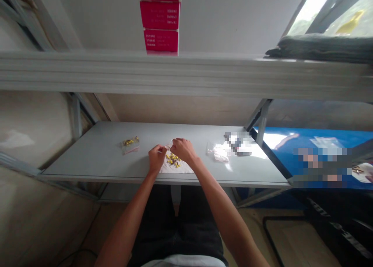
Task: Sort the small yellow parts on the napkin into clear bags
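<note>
My left hand [156,159] and my right hand [182,149] meet over the middle of a grey table [96,158]. Both pinch a small clear plastic bag [168,145] held between them, fingers closed on it. Just below the hands lies a white sheet [182,168] with several small yellow pieces [173,159] heaped on it. The bag's contents are too small to make out.
A small filled bag with yellow pieces and a pink strip [130,144] lies to the left. A pile of clear bags [219,151] lies to the right. A grey shelf beam [186,75] runs overhead, with pink boxes [160,20] above. A blue surface [305,143] adjoins at right.
</note>
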The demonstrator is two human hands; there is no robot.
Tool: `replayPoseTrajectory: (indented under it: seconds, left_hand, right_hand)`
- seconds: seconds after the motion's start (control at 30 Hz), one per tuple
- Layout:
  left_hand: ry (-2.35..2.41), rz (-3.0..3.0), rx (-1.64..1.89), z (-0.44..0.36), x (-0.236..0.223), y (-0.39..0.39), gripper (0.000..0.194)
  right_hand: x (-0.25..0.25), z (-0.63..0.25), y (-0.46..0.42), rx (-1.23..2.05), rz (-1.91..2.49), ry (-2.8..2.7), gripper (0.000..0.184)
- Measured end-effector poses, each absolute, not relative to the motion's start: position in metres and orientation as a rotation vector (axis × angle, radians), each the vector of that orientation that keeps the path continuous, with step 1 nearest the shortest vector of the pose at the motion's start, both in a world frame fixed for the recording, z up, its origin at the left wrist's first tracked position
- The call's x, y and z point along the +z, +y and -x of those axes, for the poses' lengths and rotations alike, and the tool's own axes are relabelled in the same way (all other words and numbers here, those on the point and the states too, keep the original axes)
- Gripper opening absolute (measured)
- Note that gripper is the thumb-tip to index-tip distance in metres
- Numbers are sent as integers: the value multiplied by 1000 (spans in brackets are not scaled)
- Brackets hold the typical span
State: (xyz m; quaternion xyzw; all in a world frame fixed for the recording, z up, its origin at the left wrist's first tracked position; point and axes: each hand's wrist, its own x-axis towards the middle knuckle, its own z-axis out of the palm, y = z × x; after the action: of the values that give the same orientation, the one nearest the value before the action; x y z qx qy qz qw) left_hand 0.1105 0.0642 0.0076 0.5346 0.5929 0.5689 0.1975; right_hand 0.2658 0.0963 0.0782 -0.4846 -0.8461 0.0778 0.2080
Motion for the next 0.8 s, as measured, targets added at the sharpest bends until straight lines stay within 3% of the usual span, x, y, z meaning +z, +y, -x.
replayPoseTrajectory:
  seconds: [0.13,0.27,0.4,0.47,0.57,0.8]
  left_hand:
    - [1546,-1585,1642,-114,11,60,22]
    - [1400,-1575,1750,-113,8,65,20]
    - [1306,-1248,1751,-112,0,74,46]
    - [1206,-1162,1657,-111,0,75,56]
    - [1082,-1123,1579,-111,2,74,64]
    - [1070,-974,1807,-108,8,75,49]
  right_hand:
    - [71,-269,102,342,1354,-2162,20]
    - [52,-270,116,841,988,-1836,23]
    - [44,-270,120,1208,623,-1604,40]
    - [46,-271,120,1245,526,-1619,42]
    - [49,-276,119,1172,514,-1666,26]
    - [38,-302,117,1112,652,-1736,30]
